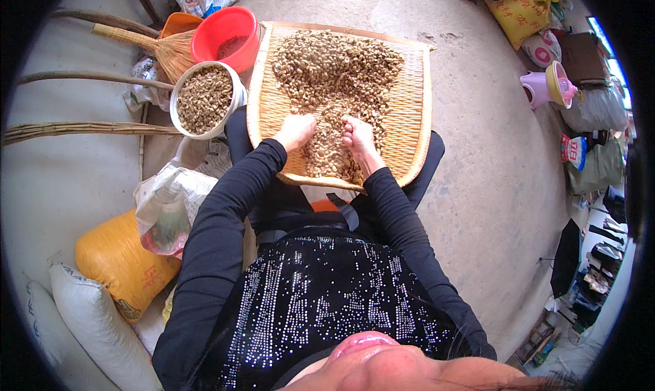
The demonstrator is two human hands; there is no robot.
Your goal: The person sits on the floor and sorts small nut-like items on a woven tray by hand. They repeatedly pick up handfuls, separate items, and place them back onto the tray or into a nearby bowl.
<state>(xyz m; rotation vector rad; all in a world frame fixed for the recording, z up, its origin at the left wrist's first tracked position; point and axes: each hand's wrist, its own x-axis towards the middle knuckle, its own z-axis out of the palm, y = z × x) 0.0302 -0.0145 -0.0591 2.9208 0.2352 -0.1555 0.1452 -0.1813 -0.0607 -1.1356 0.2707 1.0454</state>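
Note:
A woven wicker tray [414, 115] rests across my knees, with a big heap of unshelled peanuts [327, 64] on its far half. Smaller and paler pieces, perhaps peanuts and shells [325, 150], spread over the near half. Over the left part of the tray is my left hand [298, 131], its fingers curled in; whether something is between them cannot be told. My right hand [358, 138] is at the right side of the near pile, also with curled fingers, and what its fingertips hold is too small to tell.
Left of the tray stand a white bucket [176, 102] full of peanuts or shells and a red bucket [225, 25] with reddish bits inside. A straw broom [169, 48], several sticks, a plastic bag [171, 196] and filled sacks [125, 258] line the left wall. More bags [519, 15] lie far right.

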